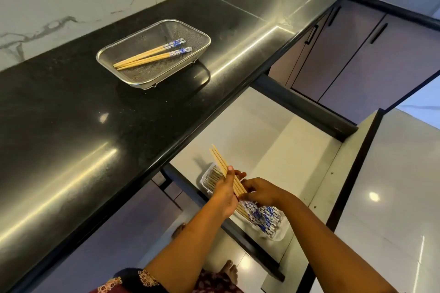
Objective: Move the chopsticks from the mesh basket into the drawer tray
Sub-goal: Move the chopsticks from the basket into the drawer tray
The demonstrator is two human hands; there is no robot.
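On the black polished stone worktop (71, 114), the rectangular wire mesh basket (133, 78) holds four bamboo chopsticks with blue-patterned ends (152, 54). Left hand (225, 194) has its grip closed round a bundle of bamboo chopsticks (222, 165) above the white plastic drawer tray (282, 233); right hand (260, 191) pinches the same bundle.

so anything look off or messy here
Nothing is spilled or damaged. A few chopsticks lie in the mesh basket on the counter, slightly crossed. The left hand and right hand hold a bundle over the drawer tray.
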